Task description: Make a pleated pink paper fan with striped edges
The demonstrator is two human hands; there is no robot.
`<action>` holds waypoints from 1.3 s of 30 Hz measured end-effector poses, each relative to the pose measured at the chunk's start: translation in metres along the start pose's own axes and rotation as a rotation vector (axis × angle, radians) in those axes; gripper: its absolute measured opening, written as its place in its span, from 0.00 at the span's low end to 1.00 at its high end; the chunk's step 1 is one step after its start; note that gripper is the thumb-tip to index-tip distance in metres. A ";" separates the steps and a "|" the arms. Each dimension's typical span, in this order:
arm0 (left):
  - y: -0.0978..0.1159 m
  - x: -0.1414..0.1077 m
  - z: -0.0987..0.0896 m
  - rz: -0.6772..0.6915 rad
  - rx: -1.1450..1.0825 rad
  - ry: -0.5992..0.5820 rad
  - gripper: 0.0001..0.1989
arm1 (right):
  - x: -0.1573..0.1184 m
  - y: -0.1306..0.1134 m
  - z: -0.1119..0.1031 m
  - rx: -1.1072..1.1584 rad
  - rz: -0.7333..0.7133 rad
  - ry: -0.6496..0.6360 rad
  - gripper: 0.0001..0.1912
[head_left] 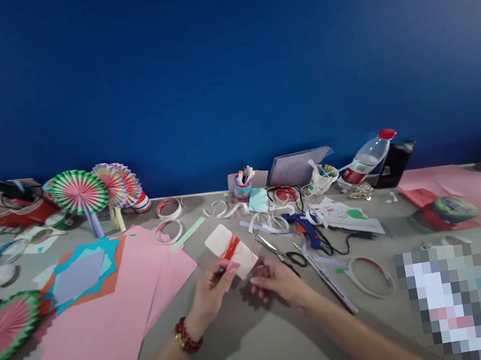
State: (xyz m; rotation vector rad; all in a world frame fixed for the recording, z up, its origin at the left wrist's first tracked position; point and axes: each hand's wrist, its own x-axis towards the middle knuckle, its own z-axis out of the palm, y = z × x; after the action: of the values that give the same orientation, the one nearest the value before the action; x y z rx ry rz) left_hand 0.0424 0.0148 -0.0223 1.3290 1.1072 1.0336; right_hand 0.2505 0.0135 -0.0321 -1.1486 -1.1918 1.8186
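Observation:
A white card (219, 238) with red thread (231, 246) wound round its middle is pinched in my left hand (211, 289). By that thumb shows a small pink piece (234, 265), perhaps paper. My right hand (279, 280) is at the card's lower right corner, its fingers curled and closed. Whether a thread end lies between them is too small to make out. Just beyond the right hand are open scissors (285, 252) with black handles. A silver-grey long tool (327, 279) lies to the right of that hand.
Pink paper sheets (109, 328) spread across the left, with pleated paper fans (79, 192) behind. A blue glue gun (305, 227), white tape roll (169, 232), pen cup (242, 187) and tilted bottle (367, 158) stand or lie toward the blue wall (223, 73).

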 end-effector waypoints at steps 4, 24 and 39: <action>0.008 0.006 -0.012 -0.016 0.040 0.065 0.18 | -0.011 -0.018 -0.015 0.095 -0.107 0.210 0.27; 0.016 0.007 -0.026 -0.190 -0.203 0.150 0.16 | -0.025 -0.062 -0.010 -0.675 -0.681 0.305 0.09; 0.020 -0.004 0.027 -0.095 -0.122 0.008 0.18 | -0.014 -0.020 0.032 -1.113 -0.863 0.252 0.32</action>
State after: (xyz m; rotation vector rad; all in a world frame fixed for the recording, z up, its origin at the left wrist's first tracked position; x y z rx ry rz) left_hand 0.0690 0.0061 -0.0035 1.1655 1.0857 1.0206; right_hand 0.2274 -0.0020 -0.0025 -1.0399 -2.1582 0.2840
